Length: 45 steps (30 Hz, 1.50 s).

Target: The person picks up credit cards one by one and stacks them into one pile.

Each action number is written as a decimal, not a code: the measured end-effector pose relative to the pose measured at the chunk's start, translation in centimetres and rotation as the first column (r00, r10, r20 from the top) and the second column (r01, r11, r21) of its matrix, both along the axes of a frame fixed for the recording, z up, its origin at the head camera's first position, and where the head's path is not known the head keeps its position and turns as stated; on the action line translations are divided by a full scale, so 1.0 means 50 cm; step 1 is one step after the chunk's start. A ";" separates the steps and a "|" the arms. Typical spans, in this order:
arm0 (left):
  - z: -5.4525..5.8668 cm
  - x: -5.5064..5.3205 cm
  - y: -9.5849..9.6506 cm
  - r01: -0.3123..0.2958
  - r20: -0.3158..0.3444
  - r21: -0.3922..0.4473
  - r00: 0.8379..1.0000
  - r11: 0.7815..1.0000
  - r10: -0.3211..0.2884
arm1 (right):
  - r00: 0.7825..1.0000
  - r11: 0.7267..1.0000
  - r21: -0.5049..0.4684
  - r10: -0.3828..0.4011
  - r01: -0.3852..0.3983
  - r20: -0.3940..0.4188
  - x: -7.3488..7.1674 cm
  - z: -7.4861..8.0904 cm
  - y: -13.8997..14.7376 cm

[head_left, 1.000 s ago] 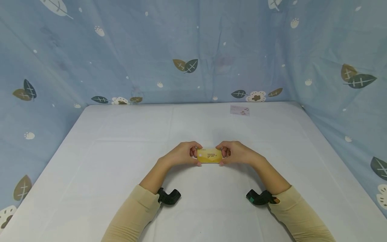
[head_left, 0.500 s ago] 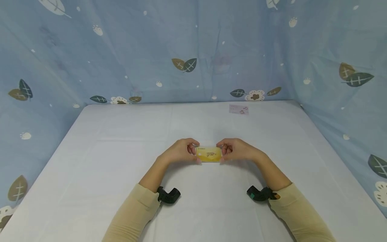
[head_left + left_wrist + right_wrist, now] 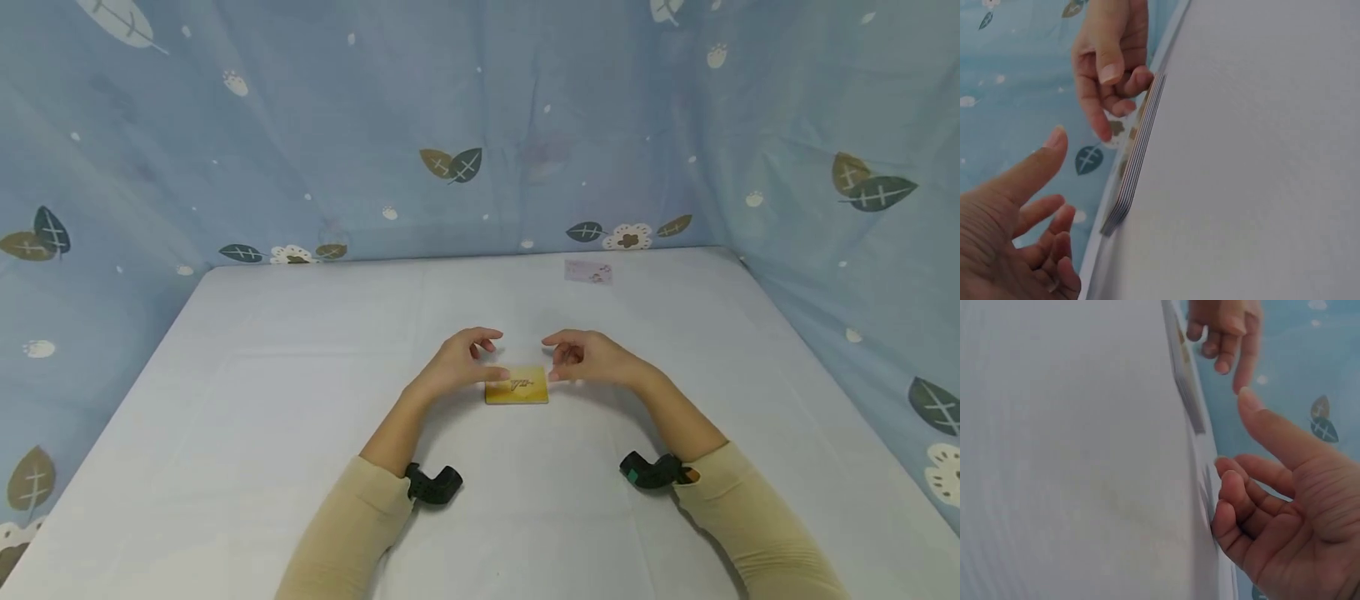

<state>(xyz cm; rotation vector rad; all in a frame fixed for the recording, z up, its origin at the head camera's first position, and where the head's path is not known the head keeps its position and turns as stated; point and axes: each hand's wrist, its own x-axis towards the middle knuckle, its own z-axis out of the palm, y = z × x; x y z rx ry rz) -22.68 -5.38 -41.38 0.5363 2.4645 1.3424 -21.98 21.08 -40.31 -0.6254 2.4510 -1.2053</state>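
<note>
A neat stack of yellow cards (image 3: 525, 393) lies flat on the white table in front of the person. In the left wrist view the stack (image 3: 1138, 156) shows its layered edges, several cards thick. The left hand (image 3: 459, 365) hovers at the stack's left end, its thumb overlapping the top card in the head view. At the right end is the right hand (image 3: 596, 358), fingers loosely bent and apart from the thumb. Neither hand grips the cards; both wrist views show space between thumb and fingers of each hand.
Toward the back of the table (image 3: 300, 433) lies a pale pink printed slip (image 3: 588, 272). A blue leaf-patterned curtain (image 3: 480, 100) hangs behind and along both sides. Black wrist cameras (image 3: 435, 485) are worn on both forearms.
Both hands pinched the ends of the card stack earlier; now they have let go and lifted slightly, fingers spread apart. The stack stays lying on the table.
</note>
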 end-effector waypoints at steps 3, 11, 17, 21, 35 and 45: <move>-0.002 -0.006 0.018 0.020 0.007 0.006 1.000 1.000 -0.021 | 0.999 0.999 0.029 -0.024 0.024 -0.025 -0.004 0.000 0.011; 0.007 -0.024 0.069 0.083 0.037 -0.053 0.996 0.995 -0.081 | 0.995 0.993 0.079 -0.078 0.083 -0.057 -0.016 0.003 0.042; 0.028 -0.041 0.101 0.126 0.024 -0.157 0.992 0.980 -0.124 | 0.990 0.984 0.127 -0.114 0.123 -0.077 -0.029 0.008 0.066; 0.050 -0.058 0.122 0.169 -0.021 -0.315 0.983 0.934 -0.185 | 0.990 0.977 0.167 -0.120 0.132 -0.079 -0.041 0.011 0.080; 0.057 -0.128 0.190 0.178 -0.015 -0.573 0.974 0.800 -0.226 | 0.964 0.919 0.304 -0.207 0.251 -0.168 -0.087 0.010 0.127; 0.069 -0.156 0.225 0.087 -0.033 -0.661 0.989 0.745 -0.145 | 0.955 0.851 0.447 -0.191 0.276 -0.226 -0.132 0.002 0.137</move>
